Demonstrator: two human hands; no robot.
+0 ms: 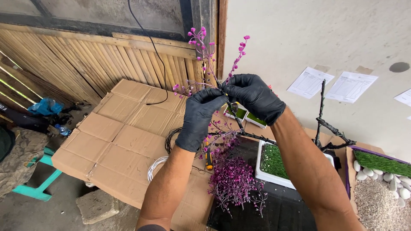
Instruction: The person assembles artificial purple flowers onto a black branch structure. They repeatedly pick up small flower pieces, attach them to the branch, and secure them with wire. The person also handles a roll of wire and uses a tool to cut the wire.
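Two hands, both in black gloves, meet at frame centre. Left hand (198, 117) is curled shut around the thin stems of a purple flower sprig (204, 51); right hand (253, 96) is pinched closed on the same stems just beside it, fingertips touching the left's. The sprig rises toward 12 o'clock, with three beaded purple branches visible above the gloves.

Below the hands, toward 6 o'clock, one heap of loose purple sprigs (233, 179) lies on a black sheet (282, 209). One white rectangular tray (262, 169) with green turf stands at 4 o'clock, touching the sheet. Two smaller white turf-filled pots (248, 117) sit just behind the right wrist. One dark bare branch (322, 124) stands upright at 3 o'clock. Far right: one purple-rimmed box (376, 164) of turf, with white pebbles (376, 176) and grey gravel (379, 205) beside it.

Two wire coils at 7 o'clock of the hands: one black coil (171, 139), one white coil (155, 166).

Three white printed sheets (310, 82) are taped to the pale wall at 2 o'clock; the third is cut by the frame edge.

Flattened cardboard (124, 137) covers the surface to 9 o'clock, mostly bare, its near edge ragged over a concrete block (97, 206). A teal stool (36, 182) stands at the far left, well apart. A bamboo screen (85, 64) closes the back.
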